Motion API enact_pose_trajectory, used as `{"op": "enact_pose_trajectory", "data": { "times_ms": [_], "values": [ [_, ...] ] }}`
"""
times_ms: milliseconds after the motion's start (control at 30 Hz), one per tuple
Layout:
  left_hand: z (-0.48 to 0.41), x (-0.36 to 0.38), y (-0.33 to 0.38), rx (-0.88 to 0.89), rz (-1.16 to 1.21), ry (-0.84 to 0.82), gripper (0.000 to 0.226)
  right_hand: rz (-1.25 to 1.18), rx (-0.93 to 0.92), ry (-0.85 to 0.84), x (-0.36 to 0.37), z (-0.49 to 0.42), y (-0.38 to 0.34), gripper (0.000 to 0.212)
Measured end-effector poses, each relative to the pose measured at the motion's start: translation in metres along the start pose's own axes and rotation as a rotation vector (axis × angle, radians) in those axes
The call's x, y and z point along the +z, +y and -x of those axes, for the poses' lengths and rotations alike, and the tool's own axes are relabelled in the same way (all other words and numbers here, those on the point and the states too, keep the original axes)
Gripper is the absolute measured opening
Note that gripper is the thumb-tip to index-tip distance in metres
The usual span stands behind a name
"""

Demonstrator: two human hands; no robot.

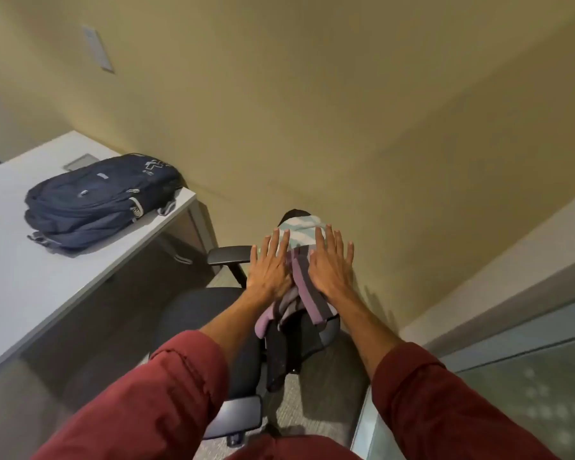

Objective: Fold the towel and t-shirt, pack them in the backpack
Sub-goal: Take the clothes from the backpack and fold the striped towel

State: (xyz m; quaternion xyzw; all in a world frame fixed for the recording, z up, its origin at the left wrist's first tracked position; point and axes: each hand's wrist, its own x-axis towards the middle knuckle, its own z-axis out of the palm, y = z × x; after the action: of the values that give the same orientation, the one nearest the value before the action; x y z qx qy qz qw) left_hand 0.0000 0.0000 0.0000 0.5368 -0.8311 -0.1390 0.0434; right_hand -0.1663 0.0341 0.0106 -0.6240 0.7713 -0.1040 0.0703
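Note:
A purple and grey striped cloth (304,287) hangs over the backrest of a black office chair (196,313), with a pale green and white striped cloth (301,232) lying on the same backrest behind it. My left hand (269,268) and my right hand (329,268) lie flat on these cloths, fingers straight and spread, one on each side of the purple stripe. A dark blue backpack (97,200) lies on its side on the white desk (20,293) at the left, away from both hands. I cannot tell which cloth is the towel and which the t-shirt.
The chair's armrests (229,254) stick out towards the desk and towards me. A beige wall stands right behind the chair. A frosted glass partition (512,393) runs along the right. Grey carpet shows under the chair.

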Motion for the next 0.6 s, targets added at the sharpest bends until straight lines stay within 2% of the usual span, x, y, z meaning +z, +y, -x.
{"op": "enact_pose_trajectory", "data": {
  "times_ms": [67,200,400,600],
  "values": [
    [-0.006,-0.003,0.008,0.016,-0.081,-0.066,0.1,-0.024,0.053,-0.067,-0.005,-0.003,0.007,0.072],
    [-0.014,-0.002,0.013,0.06,-0.122,-0.181,0.093,-0.066,0.066,-0.188,-0.008,-0.012,0.015,0.086],
    [-0.02,0.008,0.002,0.073,-0.095,-0.349,0.089,0.016,-0.068,-0.157,-0.007,-0.025,0.017,0.062],
    [-0.023,0.009,-0.013,0.106,-0.021,-0.312,0.079,0.02,-0.066,-0.073,0.005,-0.036,0.012,0.045]
  ]
}}
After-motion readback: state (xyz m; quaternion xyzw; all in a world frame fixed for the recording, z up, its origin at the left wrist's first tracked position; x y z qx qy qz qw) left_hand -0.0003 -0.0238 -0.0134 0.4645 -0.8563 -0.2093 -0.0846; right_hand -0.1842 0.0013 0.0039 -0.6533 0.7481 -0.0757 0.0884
